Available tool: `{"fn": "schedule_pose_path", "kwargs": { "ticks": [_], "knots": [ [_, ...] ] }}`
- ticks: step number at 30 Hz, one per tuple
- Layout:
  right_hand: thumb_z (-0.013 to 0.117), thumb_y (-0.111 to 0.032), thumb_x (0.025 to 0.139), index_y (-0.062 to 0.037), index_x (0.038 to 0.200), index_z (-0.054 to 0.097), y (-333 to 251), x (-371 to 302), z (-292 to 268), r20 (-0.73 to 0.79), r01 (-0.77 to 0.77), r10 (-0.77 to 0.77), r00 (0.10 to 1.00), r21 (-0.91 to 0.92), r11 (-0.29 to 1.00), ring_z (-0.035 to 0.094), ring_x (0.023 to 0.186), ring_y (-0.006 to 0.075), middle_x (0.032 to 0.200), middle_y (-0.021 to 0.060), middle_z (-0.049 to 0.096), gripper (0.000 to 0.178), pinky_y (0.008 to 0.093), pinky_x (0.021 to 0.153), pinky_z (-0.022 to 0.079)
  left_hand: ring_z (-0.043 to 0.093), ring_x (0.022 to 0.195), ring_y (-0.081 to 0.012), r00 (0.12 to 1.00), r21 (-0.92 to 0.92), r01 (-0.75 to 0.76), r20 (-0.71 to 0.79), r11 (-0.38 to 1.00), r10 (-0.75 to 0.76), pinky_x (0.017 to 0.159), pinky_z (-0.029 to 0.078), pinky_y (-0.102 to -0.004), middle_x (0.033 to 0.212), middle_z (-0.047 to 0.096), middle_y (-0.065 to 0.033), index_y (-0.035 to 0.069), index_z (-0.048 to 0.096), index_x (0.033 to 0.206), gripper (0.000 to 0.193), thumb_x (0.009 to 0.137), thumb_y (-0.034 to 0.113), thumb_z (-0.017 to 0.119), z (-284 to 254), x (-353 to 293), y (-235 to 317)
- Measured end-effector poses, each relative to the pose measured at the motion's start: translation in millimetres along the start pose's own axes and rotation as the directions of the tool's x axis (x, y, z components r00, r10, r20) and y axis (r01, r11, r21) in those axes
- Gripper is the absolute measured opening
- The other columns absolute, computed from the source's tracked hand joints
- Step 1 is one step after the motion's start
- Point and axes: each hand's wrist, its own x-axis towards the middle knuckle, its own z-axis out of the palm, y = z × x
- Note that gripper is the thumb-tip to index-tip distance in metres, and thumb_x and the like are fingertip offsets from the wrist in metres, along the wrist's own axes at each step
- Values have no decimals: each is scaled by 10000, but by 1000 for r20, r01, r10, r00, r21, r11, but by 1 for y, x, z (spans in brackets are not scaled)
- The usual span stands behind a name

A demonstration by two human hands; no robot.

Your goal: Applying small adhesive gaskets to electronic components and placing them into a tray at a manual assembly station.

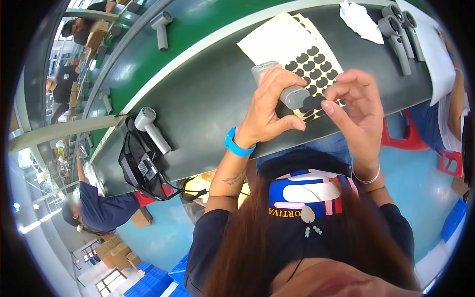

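My left hand (267,106) is wrapped round a grey hair dryer (295,98), whose rounded end points toward my right hand. Its other end shows beyond my knuckles, while my palm and fingers hide the middle. Between the thumb and fingers of my right hand (360,101) is a black sticker (312,103), right beside the dryer's end. I cannot tell whether the sticker touches the dryer. Under both hands lie pale yellow sheets (277,38) bearing rows of black rounded stickers (315,65).
Several grey hair dryers (397,40) lie at the far right near crumpled white paper (361,22). Another dryer (152,130) rests at left by a black bag (136,157). One more (162,31) is on the green belt (188,37). A person (457,99) sits at right.
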Motion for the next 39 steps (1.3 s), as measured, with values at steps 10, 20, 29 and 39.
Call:
{"fn": "schedule_pose_path", "kwargs": {
  "ticks": [10,20,29,39],
  "knots": [
    [611,79,818,-21,1190,375,-7,-4,2,57,-43,45,997,-38,998,614,1040,225,843,78,602,452,307,901,454,523,881,-284,999,71,-36,-8,997,36,967,308,-458,949,579,-87,48,549,1035,707,747,693,572,9,-5,5],
    [637,58,813,-29,1165,375,-8,-2,1,50,-119,121,991,-34,992,628,1001,188,833,79,619,447,256,853,481,532,883,-274,999,116,-26,26,993,23,981,293,-474,939,573,-76,54,552,1025,706,740,699,569,10,-4,5],
    [643,56,812,-38,1161,372,-9,-2,0,38,-130,132,991,-48,990,634,986,183,824,79,623,452,248,844,483,535,870,-267,999,123,-39,23,992,36,975,294,-466,939,575,-73,53,551,1021,682,755,681,567,12,-4,5],
    [639,68,809,-40,1159,360,-10,-1,0,45,-146,148,988,-33,989,637,995,192,816,76,620,461,253,841,486,536,870,-264,999,116,-32,24,993,29,974,295,-464,940,577,-73,52,553,1020,678,749,672,581,11,-5,4]
  ]
}}
